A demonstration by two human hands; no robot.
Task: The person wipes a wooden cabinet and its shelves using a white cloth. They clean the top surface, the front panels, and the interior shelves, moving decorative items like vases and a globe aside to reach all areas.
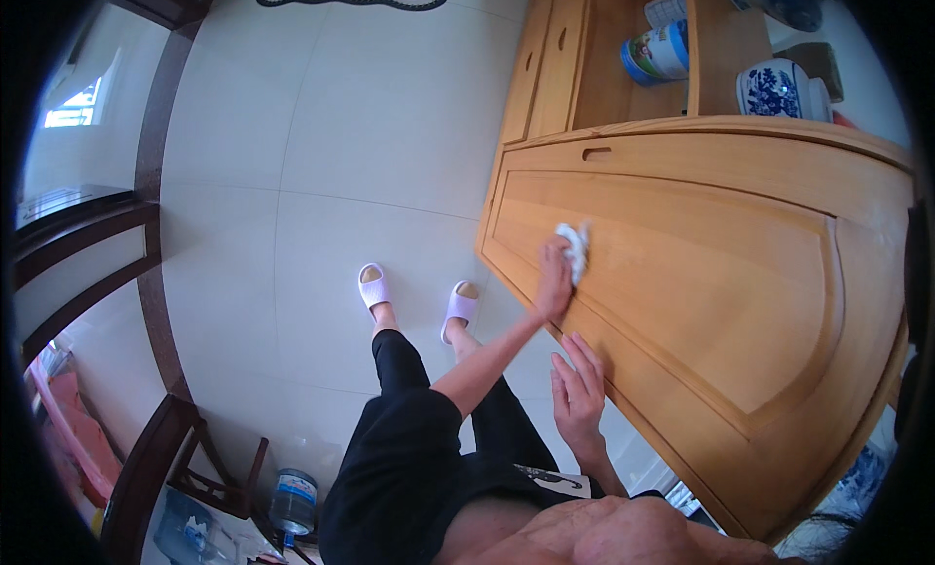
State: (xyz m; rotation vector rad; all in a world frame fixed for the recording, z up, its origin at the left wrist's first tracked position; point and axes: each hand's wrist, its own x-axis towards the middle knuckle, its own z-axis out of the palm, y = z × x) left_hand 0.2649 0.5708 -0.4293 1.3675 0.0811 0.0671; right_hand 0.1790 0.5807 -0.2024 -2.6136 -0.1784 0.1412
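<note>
My left hand [556, 276] presses a crumpled white cloth [575, 252] against the panelled face of a light wooden cabinet door [679, 273], near its lower left part. The cloth is slightly blurred, with the fingers around its near side. Closer to my body, my right hand [581, 390] is raised beside the cabinet's near edge with its fingers apart and nothing in it. Whether its fingertips touch the edge cannot be told. A recessed handle slot [597, 154] is cut in the rail at the door's far side.
Beyond the door, cabinet shelves hold a blue-lidded can [657, 53] and a blue-and-white porcelain jar [773, 90]. Pale floor tiles [350, 156] lie to the left. Large water bottles [294, 503] stand by dark wooden furniture [219, 484] at the lower left.
</note>
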